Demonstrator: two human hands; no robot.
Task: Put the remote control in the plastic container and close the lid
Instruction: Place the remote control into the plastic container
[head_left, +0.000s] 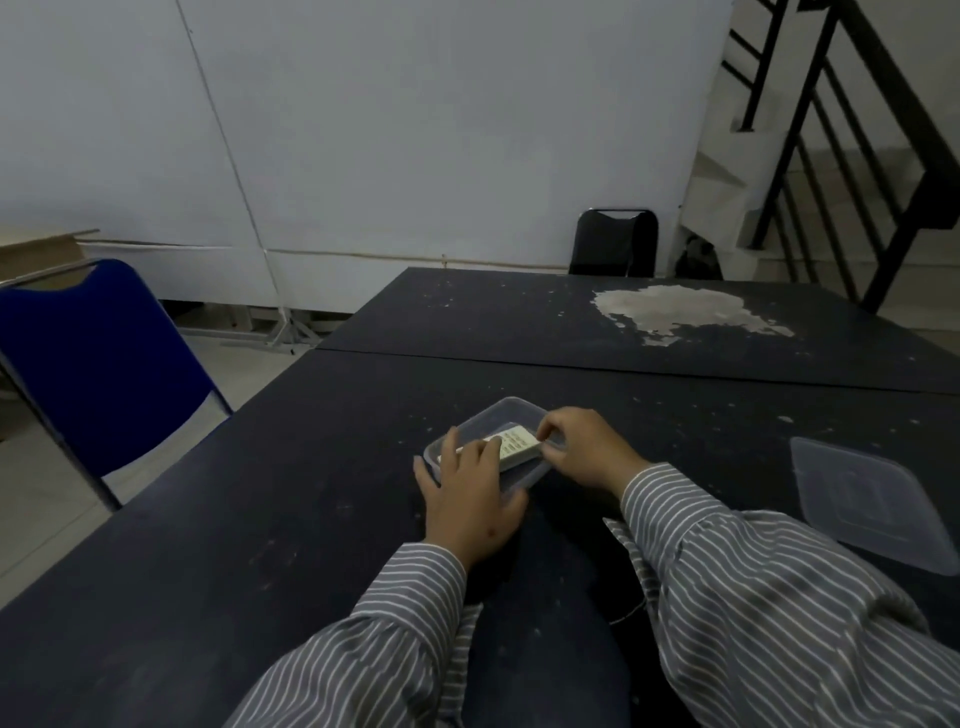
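Observation:
A clear plastic container (506, 410) stands on the dark table (260, 519) in front of me. Inside it lies a white remote control (517, 442), angled from lower left to upper right. My left hand (467, 499) rests over the container's near left corner, with its fingers on the remote's left end. My right hand (582, 447) pinches the remote's right end between thumb and fingers. The clear lid (872, 504) lies flat on the table well to the right, apart from the container.
A second dark table (519, 317) with a pale worn patch (680, 309) adjoins at the back. A blue chair (98, 364) stands at the left, a black chair (613, 244) behind the far table. A staircase with black railing (857, 156) rises at the right.

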